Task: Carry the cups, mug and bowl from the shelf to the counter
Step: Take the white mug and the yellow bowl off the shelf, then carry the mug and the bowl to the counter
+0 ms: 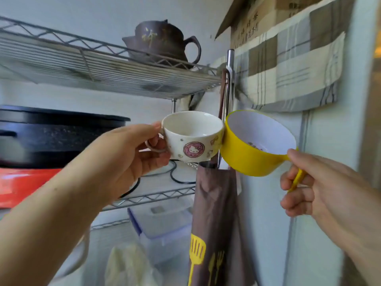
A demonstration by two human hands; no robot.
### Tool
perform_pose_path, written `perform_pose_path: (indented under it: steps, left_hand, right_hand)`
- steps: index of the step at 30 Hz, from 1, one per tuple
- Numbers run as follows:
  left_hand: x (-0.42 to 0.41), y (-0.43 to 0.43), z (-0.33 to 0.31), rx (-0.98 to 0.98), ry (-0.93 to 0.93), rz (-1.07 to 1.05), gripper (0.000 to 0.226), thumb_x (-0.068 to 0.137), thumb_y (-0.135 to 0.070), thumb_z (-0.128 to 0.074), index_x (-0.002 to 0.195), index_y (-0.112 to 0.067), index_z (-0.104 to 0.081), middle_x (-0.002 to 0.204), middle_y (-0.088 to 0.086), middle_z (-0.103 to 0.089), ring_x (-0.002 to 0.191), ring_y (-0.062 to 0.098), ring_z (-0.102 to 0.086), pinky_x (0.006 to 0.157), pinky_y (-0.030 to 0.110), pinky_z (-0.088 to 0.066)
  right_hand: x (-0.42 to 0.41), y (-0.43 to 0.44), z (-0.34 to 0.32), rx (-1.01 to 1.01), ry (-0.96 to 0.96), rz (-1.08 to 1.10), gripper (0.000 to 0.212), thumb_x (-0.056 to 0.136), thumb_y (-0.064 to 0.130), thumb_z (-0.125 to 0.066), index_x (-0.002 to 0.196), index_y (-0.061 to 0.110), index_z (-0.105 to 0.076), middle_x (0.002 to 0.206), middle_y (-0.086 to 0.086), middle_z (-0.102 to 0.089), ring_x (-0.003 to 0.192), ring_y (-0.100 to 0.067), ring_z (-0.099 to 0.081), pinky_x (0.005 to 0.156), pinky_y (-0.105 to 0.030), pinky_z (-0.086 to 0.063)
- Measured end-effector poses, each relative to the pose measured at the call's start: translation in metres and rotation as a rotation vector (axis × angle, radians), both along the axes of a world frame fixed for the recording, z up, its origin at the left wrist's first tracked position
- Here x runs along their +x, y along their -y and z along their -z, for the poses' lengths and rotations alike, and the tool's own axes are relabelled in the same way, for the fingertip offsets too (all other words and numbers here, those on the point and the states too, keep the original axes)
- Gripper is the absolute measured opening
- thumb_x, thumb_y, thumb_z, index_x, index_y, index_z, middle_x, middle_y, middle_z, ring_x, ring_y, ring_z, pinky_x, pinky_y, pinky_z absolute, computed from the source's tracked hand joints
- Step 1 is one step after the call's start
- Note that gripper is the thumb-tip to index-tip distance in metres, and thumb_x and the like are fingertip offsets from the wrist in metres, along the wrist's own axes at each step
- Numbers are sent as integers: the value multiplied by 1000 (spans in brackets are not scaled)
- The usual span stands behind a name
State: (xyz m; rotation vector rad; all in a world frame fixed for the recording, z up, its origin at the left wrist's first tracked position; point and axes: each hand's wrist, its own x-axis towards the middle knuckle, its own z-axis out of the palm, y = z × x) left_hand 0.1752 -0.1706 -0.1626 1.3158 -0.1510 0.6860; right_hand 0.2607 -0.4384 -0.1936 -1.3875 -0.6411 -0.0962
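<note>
My left hand (127, 159) grips the handle of a cream mug (193, 139) with a pink cartoon-cat print, holding it upright in the air in front of the wire shelf (115, 69). My right hand (321, 186) holds a yellow bowl (245, 155) with a white inside by its yellow side handle, tilted toward me. Mug and bowl touch at their rims, just in front of the shelf's chrome corner post (229, 79). The mug is empty; a small print shows at the bowl's bottom.
A dark brown teapot (162, 42) stands on the top wire shelf. A black pan (57, 135) over a red appliance (24, 186) fills the middle shelf. A brown apron (214, 223) hangs from the post; a plastic lidded box (162, 221) sits below. A plaid cloth (288, 69) hangs at right.
</note>
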Motion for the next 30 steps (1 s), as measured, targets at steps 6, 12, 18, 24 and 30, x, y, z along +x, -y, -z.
perform_pose_path:
  steps: [6,12,18,24,30]
  left_hand:
    - [3,5,101,-48,-126,46,48,94,-12,-49,47,-13,-57,59,5,-60,53,16,-62,54,26,-59]
    - [8,26,203,-97,-302,82,49,91,-9,-50,43,-16,-58,60,7,-54,54,19,-60,53,25,-58]
    - [15,67,291,-43,-445,219,31,78,-16,-56,47,-16,-58,53,4,-58,54,23,-64,52,29,-57]
    - [6,134,359,-10,-572,473,29,81,-19,-55,53,-14,-56,70,24,-54,66,28,-64,57,29,-58]
    - [21,217,408,19,-762,652,27,81,-14,-62,55,-9,-61,68,22,-55,65,27,-66,63,34,-61]
  right_hand:
    - [-21,20,93,-75,-155,54,33,55,48,-68,51,15,-64,49,-6,-61,29,-22,-55,31,-26,-45]
    - [-52,46,181,-137,-298,161,32,62,46,-66,53,16,-63,51,-8,-62,29,-21,-56,30,-25,-43]
    - [-88,90,241,-143,-511,310,29,62,43,-67,55,16,-62,52,-9,-62,30,-21,-56,30,-25,-43]
    - [-126,157,293,-69,-727,521,31,57,44,-70,53,14,-62,52,-10,-62,31,-25,-57,32,-27,-44]
    - [-151,237,333,-6,-862,773,26,68,38,-65,52,18,-64,49,-10,-62,30,-23,-58,30,-23,-44]
